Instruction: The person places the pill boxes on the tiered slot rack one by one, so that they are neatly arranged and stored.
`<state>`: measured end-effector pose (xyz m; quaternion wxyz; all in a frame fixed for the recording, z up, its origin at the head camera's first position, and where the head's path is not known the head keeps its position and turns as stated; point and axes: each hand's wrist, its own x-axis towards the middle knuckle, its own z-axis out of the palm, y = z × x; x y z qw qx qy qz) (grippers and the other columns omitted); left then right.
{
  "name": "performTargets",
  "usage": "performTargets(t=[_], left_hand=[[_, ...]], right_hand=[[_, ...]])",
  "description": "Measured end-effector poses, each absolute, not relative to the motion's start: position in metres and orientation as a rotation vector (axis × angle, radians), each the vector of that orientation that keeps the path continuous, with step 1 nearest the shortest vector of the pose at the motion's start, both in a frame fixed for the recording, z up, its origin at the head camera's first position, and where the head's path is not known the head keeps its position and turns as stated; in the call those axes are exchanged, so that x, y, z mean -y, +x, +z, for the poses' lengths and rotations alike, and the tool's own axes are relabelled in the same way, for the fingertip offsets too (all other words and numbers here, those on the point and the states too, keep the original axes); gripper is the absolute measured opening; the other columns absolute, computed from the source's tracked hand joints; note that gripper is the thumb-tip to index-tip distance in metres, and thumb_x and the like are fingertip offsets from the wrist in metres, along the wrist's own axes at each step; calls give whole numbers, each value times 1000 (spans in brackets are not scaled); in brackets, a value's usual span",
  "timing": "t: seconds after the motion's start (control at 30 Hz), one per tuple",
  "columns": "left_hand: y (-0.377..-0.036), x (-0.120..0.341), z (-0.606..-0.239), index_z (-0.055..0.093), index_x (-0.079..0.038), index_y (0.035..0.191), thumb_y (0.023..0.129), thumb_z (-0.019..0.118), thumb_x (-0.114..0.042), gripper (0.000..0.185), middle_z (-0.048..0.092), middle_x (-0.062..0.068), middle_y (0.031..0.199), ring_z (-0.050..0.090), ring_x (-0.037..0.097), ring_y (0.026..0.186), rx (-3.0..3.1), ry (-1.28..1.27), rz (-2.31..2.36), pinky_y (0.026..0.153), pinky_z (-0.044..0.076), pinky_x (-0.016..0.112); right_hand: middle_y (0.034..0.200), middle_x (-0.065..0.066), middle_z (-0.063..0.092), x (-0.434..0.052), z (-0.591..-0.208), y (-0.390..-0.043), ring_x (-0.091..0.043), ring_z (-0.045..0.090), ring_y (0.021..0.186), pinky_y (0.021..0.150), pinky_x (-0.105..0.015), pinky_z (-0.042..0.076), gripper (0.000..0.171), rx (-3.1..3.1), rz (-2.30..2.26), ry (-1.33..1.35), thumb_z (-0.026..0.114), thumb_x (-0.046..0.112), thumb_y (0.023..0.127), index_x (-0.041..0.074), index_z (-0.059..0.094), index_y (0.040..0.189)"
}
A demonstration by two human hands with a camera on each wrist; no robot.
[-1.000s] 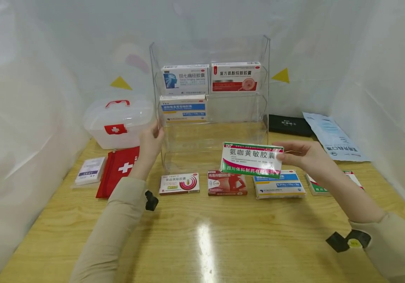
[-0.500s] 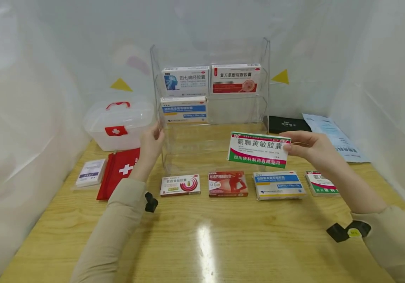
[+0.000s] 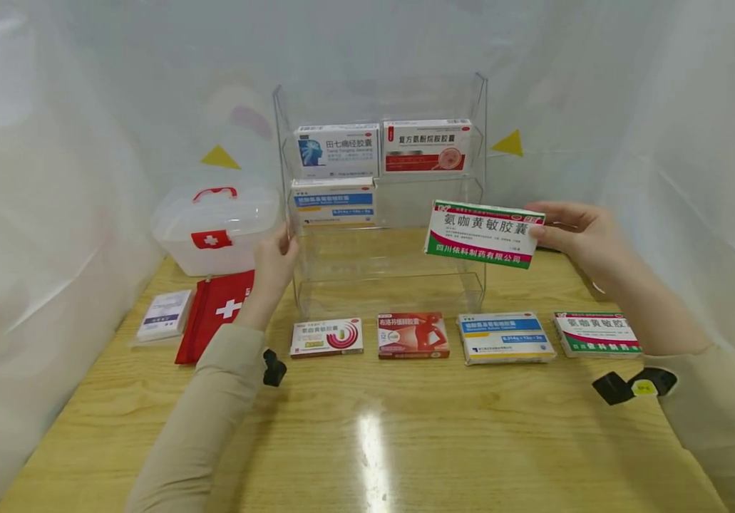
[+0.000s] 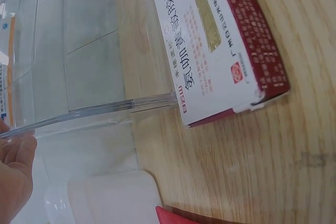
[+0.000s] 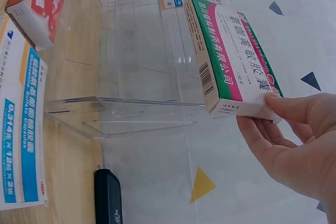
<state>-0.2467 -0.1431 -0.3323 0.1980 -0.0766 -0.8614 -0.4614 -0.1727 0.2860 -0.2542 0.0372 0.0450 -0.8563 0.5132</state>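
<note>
A clear acrylic tiered rack (image 3: 463,92) stands at the back middle of the wooden table. My right hand (image 3: 575,231) (image 5: 286,140) pinches one end of a green, white and pink medicine box (image 3: 484,233) (image 5: 231,59), held in the air in front of the rack's right side at its middle tier. My left hand (image 3: 275,258) (image 4: 13,174) holds the rack's left side wall. Three boxes sit in the rack: a blue-and-white one (image 3: 338,150) and a red-and-white one (image 3: 428,145) on top, a blue-striped one (image 3: 333,201) below.
A row of boxes lies in front of the rack: red-swirl (image 3: 326,337) (image 4: 215,40), dark red (image 3: 413,335), blue-striped (image 3: 505,337), green-and-pink (image 3: 597,333). A white first-aid case (image 3: 216,224), red pouch (image 3: 216,308) and small pack (image 3: 164,313) lie at left. White sheeting surrounds the table.
My right hand has lifted the green, white and pink box up and to the right, from just above the table row to the rack's middle tier height. My left hand stays on the rack.
</note>
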Motion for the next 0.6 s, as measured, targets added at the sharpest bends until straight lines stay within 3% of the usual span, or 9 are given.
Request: performTargets(t=[0.2, 0.4, 0.6], left_hand=[[-247, 144, -333, 46, -11, 139, 95, 48, -8, 44, 54, 13, 134, 57, 27, 118, 2431, -201, -1304, 95, 51, 39], [-246, 144, -332, 44, -13, 141, 96, 48, -11, 45, 52, 12, 137, 55, 27, 122, 2445, -184, -1330, 97, 49, 40], [-246, 143, -331, 46, -10, 139, 95, 48, -9, 44, 54, 14, 134, 58, 28, 117, 2440, -182, -1321, 95, 51, 40]], right_hand=[[98, 19, 60, -283, -239, -189, 2, 56, 93, 77, -10, 42, 44, 2604, 1511, 151, 65, 33, 87, 24, 58, 129], [103, 14, 56, -275, -228, -207, -1, 56, 93, 76, -10, 48, 43, 2529, 1596, 180, 65, 26, 87, 21, 58, 129], [100, 17, 59, -261, -212, -225, -2, 54, 96, 83, -18, 41, 39, 2511, 1526, 185, 65, 28, 87, 22, 60, 126]])
